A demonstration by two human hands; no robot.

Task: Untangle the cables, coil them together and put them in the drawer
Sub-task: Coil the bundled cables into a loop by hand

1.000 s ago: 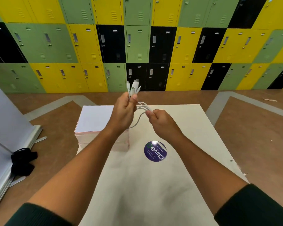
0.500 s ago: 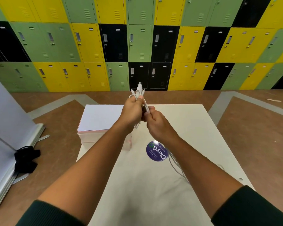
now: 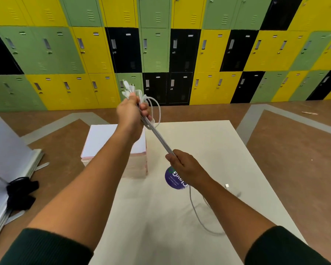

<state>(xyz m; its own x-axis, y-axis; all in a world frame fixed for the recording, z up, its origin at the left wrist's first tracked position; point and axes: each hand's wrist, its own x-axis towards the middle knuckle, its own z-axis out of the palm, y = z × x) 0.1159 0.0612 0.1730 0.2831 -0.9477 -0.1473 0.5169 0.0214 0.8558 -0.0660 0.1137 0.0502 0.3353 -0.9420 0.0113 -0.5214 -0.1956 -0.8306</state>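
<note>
My left hand (image 3: 131,116) is raised above the far side of the table and grips a bunch of white cables (image 3: 159,139) near their plug ends, which stick up above the fist. One loop of cable hangs beside that hand. The strands run taut, down and to the right, into my right hand (image 3: 186,167), which grips them lower over the table. Below my right hand the loose cable tails trail onto the table top behind my forearm, and a small white plug (image 3: 227,185) lies there. No drawer front shows in this view.
A cream table (image 3: 227,142) carries a white and pink box-like block (image 3: 107,142) at its far left and a round purple sticker (image 3: 175,181). A white board leans at the left with a black cloth (image 3: 21,194). Coloured lockers line the far wall.
My hands were close together at the plug ends. My right hand has slid down the cables toward me, pulling them straight, while my left hand rose and moved left.
</note>
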